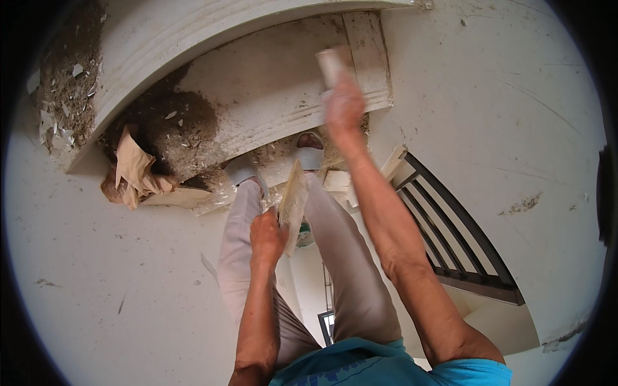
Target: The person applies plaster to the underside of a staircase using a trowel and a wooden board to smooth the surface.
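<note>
The work looks like smoothing or filling the pale wall [515,96] beside the step [277,83], so the judgement is this: keep the board level enough that nothing slides off, and draw the tool flat along the wall in even passes rather than dabbing.

Left of the step lie rubble [174,122] and a crumpled brown paper [135,170]. Below the step, the left hand [267,235] is closed around the lower edge of a flat, smeared board [294,202], thumb and fingers clamped on it; the board stands tilted on edge between the person's legs, just under the two pale shoes.

Right of that, the right hand [344,106] is raised against the step's front edge, curled in a fist around a pale tool [331,64] that sticks up past the knuckles. Motion blur hides what kind of tool it is and whether its tip touches the surface.

Further right, below the step, a dark railing [450,225] runs down.
</note>
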The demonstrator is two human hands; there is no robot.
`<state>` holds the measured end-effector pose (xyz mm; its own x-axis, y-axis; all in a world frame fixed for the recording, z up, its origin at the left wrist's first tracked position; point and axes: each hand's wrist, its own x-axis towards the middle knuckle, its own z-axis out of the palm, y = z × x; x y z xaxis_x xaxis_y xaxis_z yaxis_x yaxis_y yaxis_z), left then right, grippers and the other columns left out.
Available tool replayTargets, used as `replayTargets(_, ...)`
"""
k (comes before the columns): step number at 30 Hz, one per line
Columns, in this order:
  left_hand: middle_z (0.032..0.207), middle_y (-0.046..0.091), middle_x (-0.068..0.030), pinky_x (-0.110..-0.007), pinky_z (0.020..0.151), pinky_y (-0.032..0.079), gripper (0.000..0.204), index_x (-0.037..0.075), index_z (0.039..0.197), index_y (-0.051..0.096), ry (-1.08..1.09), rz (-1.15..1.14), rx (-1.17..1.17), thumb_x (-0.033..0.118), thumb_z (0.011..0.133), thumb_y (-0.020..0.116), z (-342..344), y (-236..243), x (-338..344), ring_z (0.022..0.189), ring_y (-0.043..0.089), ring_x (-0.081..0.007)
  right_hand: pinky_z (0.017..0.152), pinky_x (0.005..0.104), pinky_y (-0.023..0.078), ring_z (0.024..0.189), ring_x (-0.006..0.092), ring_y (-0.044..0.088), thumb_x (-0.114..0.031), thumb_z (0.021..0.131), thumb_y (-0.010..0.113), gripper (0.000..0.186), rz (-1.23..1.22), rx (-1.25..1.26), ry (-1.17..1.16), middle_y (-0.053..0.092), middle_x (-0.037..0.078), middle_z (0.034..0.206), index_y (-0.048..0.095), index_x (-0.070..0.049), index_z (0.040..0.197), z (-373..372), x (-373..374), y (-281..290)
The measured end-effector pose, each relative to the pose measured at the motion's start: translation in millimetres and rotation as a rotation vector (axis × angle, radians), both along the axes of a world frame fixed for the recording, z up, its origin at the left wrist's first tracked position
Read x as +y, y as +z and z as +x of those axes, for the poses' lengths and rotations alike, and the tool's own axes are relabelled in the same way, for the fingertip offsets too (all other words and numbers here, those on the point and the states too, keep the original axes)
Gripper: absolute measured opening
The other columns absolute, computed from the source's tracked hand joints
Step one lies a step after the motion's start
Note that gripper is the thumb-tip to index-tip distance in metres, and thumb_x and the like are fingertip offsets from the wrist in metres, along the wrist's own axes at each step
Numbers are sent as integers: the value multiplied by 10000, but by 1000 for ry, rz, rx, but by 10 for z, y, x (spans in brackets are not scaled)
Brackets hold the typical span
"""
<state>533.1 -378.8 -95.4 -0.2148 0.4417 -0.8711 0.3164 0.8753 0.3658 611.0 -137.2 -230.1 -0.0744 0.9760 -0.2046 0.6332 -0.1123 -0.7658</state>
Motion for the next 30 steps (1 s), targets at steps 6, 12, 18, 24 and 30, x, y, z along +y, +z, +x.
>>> replayTargets(6, 849, 650, -290, -535, 802, 486, 263, -36, 974, 628, 15, -13, 11, 93, 751, 679, -12, -40, -41, 865, 617, -470, 613, 370, 545, 659, 214, 620, -5, 814, 555, 459, -20, -390, 583, 680, 136, 936, 587, -40, 1270, -372, -200, 452)
replayTargets(12, 835, 651, -283, -536, 796, 488, 249, -40, 956, 616, 3, 10, 11, 85, 748, 671, 13, -37, -36, 852, 619, -467, 542, 382, 524, 583, 228, 615, -16, 797, 590, 307, 335, -727, 500, 672, 135, 825, 636, -16, 1101, 104, 863, 390)
replayTargets(18, 830, 651, -281, -533, 786, 492, 237, -41, 945, 610, -8, 8, -1, 81, 751, 669, -32, -24, 10, 852, 621, -466, 595, 377, 552, 661, 257, 651, -59, 818, 536, 114, 385, -771, 675, 670, 137, 792, 642, -55, 861, -570, 428, 218)
replayTargets(24, 834, 651, -283, -532, 792, 492, 219, -38, 935, 608, 26, -9, -6, 75, 753, 655, -56, -28, -6, 854, 621, -467, 691, 447, 565, 781, 334, 686, -53, 822, 568, 161, 284, -430, 699, 684, 184, 857, 655, -7, 950, -523, 398, 511)
replayTargets(30, 846, 650, -283, -534, 790, 495, 216, -27, 940, 614, 36, 9, 1, 74, 752, 641, -35, -25, -33, 862, 622, -468, 760, 455, 549, 866, 342, 658, -76, 818, 571, 172, 405, -820, 716, 672, 177, 884, 655, -1, 949, -162, 1034, 463)
